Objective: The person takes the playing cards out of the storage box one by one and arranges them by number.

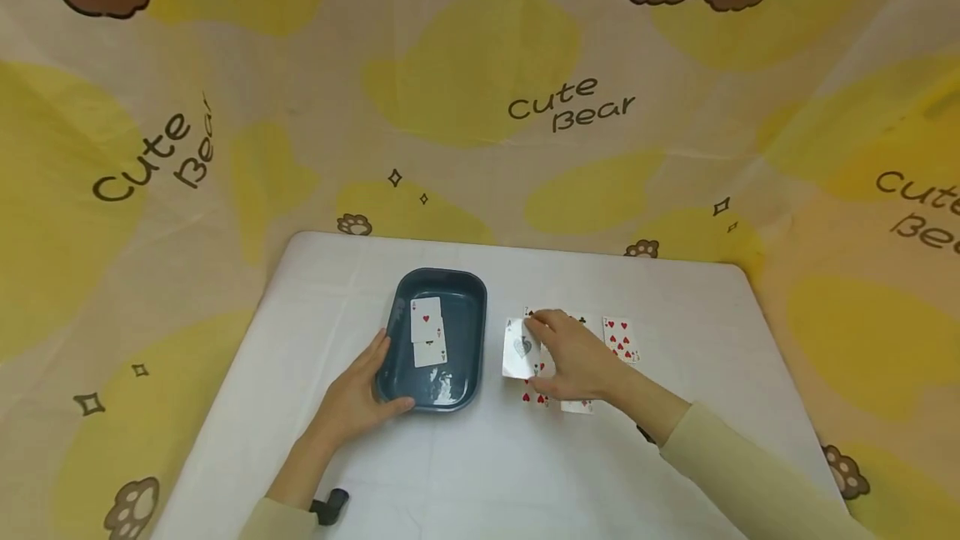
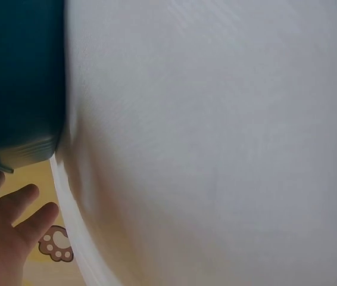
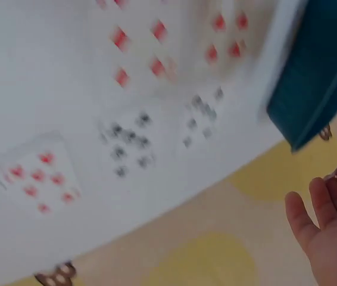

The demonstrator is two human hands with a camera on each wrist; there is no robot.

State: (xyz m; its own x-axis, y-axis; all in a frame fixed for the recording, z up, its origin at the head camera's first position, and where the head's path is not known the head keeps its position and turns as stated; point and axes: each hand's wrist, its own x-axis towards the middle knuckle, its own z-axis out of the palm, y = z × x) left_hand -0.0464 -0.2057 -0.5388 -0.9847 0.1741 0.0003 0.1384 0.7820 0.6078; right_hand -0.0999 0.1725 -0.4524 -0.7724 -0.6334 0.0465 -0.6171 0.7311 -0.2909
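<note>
My right hand (image 1: pixel 573 357) pinches a shiny playing card, an ace (image 1: pixel 519 348), between thumb and fingers above other cards. To its left a dark blue rectangular tray (image 1: pixel 462 327) rests on the table. Inside the tray an ace of hearts (image 1: pixel 426 315) overlaps a second ace (image 1: pixel 430 355) with black marks. My left hand (image 1: pixel 352 402) touches the tray's near left corner, thumb along the front rim. Its fingers look spread and straight in the left wrist view. Only the thin edge of the held card shows in the right wrist view.
A seven of hearts (image 1: pixel 619 340) lies right of my right hand. Two black-suited cards, one nearer (image 3: pixel 127 143) and one by the tray (image 3: pixel 201 119), and a diamond card (image 3: pixel 139 47) lie blurred on the white table (image 1: pixel 697 332). A printed cloth (image 1: pixel 480 73) hangs behind.
</note>
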